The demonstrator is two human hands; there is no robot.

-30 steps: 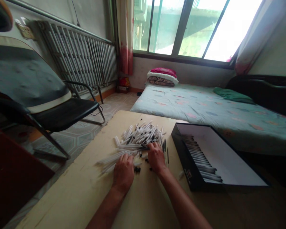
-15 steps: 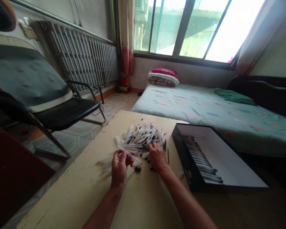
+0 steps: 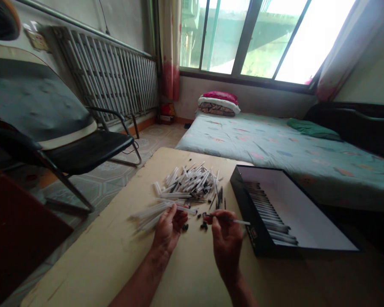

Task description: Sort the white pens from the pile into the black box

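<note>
Left hand (image 3: 168,230) and right hand (image 3: 226,245) bare; forearms (image 3: 141,277) bare too

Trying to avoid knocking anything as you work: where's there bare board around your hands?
Bare board lies left of the pile of white pen barrels and nearer you, below your left hand and right hand. It's crowded at the pile, around the black pen caps between your hands, and along the narrow strip beside the black box.

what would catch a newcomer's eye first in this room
The loose heap of white-and-clear pens in the middle of the pale board stands out first, with the left hand and right hand just in front of it, the right pinching a slim pen. To the right sits an open black box with pens lined up inside. Beyond, the bright window glares above the bed.
</note>
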